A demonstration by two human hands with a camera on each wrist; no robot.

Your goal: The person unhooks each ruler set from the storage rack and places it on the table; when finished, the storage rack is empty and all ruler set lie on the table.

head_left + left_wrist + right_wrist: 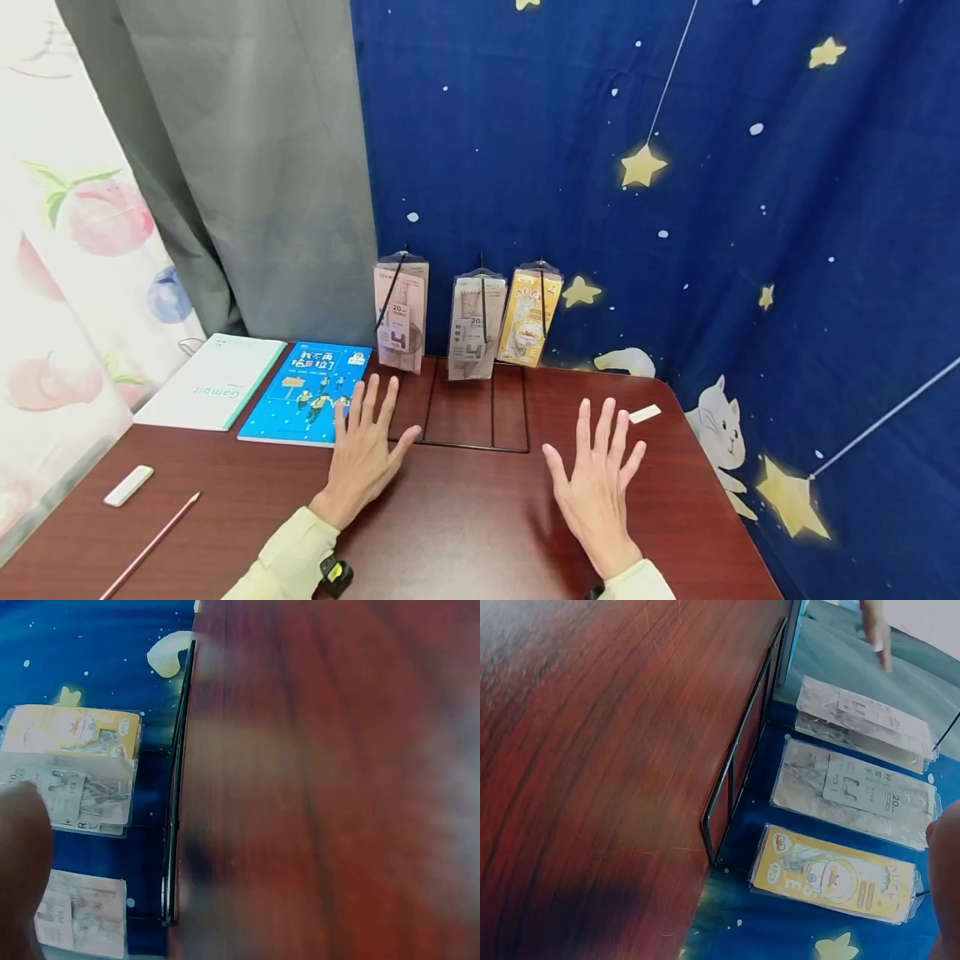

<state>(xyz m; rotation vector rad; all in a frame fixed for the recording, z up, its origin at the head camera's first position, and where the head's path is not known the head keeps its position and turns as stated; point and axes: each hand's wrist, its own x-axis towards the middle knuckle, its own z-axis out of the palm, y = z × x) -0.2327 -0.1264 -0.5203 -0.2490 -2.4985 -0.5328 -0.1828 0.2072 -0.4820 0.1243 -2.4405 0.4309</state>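
My left hand [363, 454] is held over the table with fingers spread, overlapping the corner of a blue book [300, 396] in the head view. To the right, my right hand [598, 492] also has its fingers spread and holds nothing. Between and beyond them stands a black wire rack [476, 448]. From its hooks hang plastic-wrapped packs: a pink pack [401, 321] at left, a grey pack [472, 329] in the middle and a yellow duck pack [531, 321] at right. Both wrist views show these packs beside the rack's base; a thumb [21, 862] edges into the left one.
A white and green notebook [213, 379] lies left of the blue book. Nearer on the left are a white eraser-like block [129, 486] and a pencil [153, 542]. A small white strip [644, 413] lies at the right. Curtains [510, 150] hang behind the table.
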